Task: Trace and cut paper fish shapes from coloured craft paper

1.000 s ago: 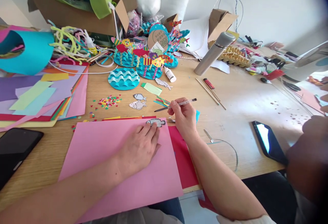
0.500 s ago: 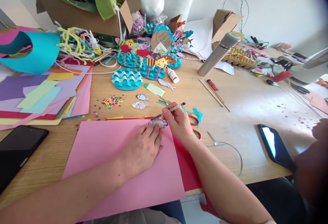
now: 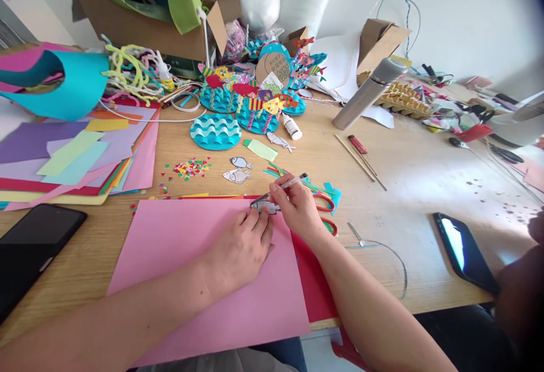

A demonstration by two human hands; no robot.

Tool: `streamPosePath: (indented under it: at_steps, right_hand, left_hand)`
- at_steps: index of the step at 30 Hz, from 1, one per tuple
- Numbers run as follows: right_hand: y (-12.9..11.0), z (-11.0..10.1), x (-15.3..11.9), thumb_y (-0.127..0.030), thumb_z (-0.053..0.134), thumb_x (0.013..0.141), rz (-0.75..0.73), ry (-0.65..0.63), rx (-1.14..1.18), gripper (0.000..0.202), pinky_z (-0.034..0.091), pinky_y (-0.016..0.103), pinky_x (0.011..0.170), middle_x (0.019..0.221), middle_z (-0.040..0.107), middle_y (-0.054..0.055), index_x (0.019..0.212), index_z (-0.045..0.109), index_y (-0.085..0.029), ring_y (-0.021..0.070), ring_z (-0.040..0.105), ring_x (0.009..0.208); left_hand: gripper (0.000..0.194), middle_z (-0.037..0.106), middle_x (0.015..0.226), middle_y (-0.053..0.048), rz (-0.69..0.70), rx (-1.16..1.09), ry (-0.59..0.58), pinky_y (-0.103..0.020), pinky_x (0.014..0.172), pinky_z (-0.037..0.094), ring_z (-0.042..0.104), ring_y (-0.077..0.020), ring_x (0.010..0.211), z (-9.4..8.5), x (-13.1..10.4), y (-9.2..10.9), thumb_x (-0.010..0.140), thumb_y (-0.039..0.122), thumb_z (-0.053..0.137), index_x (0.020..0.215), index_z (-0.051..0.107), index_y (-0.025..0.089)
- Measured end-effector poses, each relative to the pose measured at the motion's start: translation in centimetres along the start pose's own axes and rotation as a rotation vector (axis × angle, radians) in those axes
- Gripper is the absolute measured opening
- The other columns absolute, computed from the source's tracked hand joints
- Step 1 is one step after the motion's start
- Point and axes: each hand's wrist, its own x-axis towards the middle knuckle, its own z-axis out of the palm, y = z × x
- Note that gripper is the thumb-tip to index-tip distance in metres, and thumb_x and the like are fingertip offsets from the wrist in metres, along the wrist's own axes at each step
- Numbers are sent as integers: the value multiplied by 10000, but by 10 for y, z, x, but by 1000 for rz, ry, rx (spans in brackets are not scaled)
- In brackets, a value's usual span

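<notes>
My left hand (image 3: 244, 244) lies flat on a large pink sheet of paper (image 3: 178, 241). Its fingertips press down a small fish cutout (image 3: 268, 207) with a dark outline, at the sheet's far edge. In my right hand (image 3: 297, 207) is a slim pen (image 3: 285, 184), its tip at the cutout's left end. Part of the fish is covered by my fingers. Just beyond my right hand are red-handled scissors (image 3: 325, 202), partly hidden. Two more paper fish, a dark one (image 3: 241, 162) and a pale one (image 3: 237, 176), lie ahead of my hands.
Coloured paper (image 3: 76, 151) is stacked at left, near a black phone (image 3: 38, 253). Behind are blue wavy bases (image 3: 216, 131), a glue bottle (image 3: 292, 126) and confetti (image 3: 191, 168). A steel flask (image 3: 369, 93) and another phone (image 3: 464, 252) stand or lie rightward, where another person's hand shows.
The pen tip has moved from the fish's upper edge down to its left end. My left hand stays on the cutout. The whole view has shifted slightly.
</notes>
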Motion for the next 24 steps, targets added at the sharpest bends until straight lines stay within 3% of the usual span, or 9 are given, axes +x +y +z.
streamPosePath:
  at_steps: [24]
  right_hand:
    - [-4,-4,1,-350,469,932,-1,-13,-130,182,353,243,523,613,562,-31,811,486,-215,111,497,522]
  left_hand:
    - [400,609,1269,-204,-10,-55,-25,-413,839,391,574,-309,1069,-2,1,-2,965,297,428,1230,589,45]
